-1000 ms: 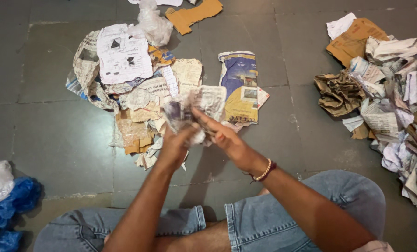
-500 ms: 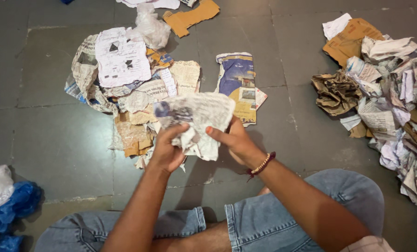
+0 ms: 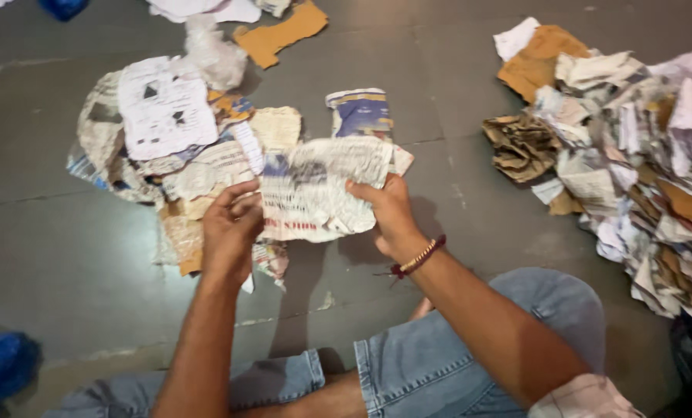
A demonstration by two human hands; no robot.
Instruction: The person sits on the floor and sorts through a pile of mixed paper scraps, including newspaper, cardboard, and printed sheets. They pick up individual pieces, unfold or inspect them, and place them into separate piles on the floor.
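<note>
Unfolded wider since before, crumpled newspaper sheet point(image 3: 322, 190) stretches between both hands.

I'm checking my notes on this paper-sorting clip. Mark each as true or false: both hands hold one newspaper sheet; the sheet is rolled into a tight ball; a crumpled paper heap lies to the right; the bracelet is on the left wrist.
1. Both the left hand and right hand hold one newspaper sheet. True.
2. The sheet is rolled into a tight ball. False: it is spread open, though creased.
3. A crumpled paper heap lies to the right. True.
4. The bracelet is on the left wrist. False: it is on the right wrist.
</note>
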